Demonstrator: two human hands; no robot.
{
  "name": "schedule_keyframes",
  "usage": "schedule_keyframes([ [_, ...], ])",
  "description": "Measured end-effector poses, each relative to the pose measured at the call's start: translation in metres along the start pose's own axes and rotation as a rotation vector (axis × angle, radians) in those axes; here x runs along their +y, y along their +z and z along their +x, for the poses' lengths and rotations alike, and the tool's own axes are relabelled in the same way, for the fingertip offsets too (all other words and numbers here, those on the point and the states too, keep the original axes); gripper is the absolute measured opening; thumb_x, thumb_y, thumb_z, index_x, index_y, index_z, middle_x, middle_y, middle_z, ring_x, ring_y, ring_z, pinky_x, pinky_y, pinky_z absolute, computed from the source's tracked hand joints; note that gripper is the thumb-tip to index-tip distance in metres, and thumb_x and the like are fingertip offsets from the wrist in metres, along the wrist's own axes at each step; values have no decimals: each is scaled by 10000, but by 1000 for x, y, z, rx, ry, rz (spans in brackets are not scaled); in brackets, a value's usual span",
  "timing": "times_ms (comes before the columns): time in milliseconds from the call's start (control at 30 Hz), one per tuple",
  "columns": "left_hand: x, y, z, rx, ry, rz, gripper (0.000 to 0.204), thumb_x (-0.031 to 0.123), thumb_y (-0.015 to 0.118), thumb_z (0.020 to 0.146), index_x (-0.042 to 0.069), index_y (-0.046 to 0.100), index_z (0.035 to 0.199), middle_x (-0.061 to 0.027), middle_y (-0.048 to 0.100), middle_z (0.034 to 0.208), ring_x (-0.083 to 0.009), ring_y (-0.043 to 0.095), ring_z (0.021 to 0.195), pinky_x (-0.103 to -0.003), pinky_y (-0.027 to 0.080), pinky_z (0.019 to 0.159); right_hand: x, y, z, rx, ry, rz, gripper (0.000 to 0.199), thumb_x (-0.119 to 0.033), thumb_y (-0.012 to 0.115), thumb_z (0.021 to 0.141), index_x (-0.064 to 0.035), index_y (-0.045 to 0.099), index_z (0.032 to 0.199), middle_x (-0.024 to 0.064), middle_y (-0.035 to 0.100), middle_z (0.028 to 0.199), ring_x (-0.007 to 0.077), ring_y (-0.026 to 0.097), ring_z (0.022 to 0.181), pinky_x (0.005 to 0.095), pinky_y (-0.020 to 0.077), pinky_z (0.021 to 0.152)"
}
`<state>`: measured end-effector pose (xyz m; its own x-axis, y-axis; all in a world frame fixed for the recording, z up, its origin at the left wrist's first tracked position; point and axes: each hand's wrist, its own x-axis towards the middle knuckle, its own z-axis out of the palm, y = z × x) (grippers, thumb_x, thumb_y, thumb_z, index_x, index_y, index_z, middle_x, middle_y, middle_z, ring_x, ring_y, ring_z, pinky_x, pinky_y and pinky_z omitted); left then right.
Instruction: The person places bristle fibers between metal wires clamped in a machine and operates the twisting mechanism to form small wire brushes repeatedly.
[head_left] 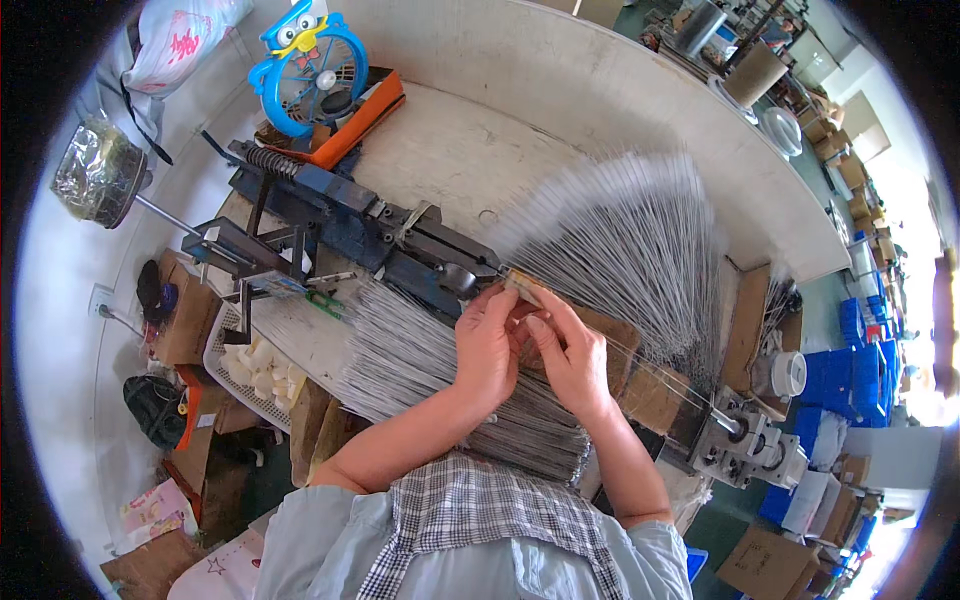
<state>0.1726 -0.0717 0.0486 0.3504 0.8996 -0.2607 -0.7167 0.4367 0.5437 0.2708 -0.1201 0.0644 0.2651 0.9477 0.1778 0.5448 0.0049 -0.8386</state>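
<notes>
My left hand [485,345] and my right hand [572,360] meet at the tip of a dark metal fixture [400,240]. Both are closed in a pinch, fingertips close together; what they hold is too small and covered to make out. Long thin wires [660,375] stretch from behind my right hand to a metal spindle [735,425] on the right. A rounded metal knob [457,281] is beside my left fingers. Beyond my right hand fans a large heap of thin grey wires [630,250]. Another wire bundle [410,345] lies under my forearms.
A blue cartoon-shaped fan [312,75] stands by an orange box [365,120] at the far left. On the left, a white basket [215,350] holds pale pieces. A brown block [655,398] lies below the wires, and a white tub [787,374] stands at the right.
</notes>
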Motion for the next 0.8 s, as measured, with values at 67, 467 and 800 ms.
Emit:
schedule_keyframes([
  [67, 1, -1, -1, -12, -31, -6, 190, 146, 482, 893, -6, 551, 983, -79, 608, 886, -152, 601, 797, -267, 496, 717, -2, -1, -2, 8, -23, 3, 371, -204, 593, 839, -85, 543, 1187, 104, 650, 773, 246, 650, 697, 309, 496, 613],
  [467, 1, -8, 2, -13, -72, -31, 268, 226, 392, 912, 16, 542, 987, -91, 597, 963, -203, 575, 906, -330, 457, 819, -5, 0, -10, -34, 5, 44, 337, -190, 601, 836, -95, 563, 1158, 104, 655, 787, 245, 651, 677, 303, 498, 596],
  [800, 3, -4, -1, 4, -122, 59, 241, 232, 432, 902, 22, 539, 950, -69, 601, 876, -135, 581, 717, -267, 457, 572, -7, -2, -10, -112, 25, 142, 334, -185, 551, 877, -75, 542, 1192, 110, 652, 809, 203, 646, 670, 290, 496, 613],
])
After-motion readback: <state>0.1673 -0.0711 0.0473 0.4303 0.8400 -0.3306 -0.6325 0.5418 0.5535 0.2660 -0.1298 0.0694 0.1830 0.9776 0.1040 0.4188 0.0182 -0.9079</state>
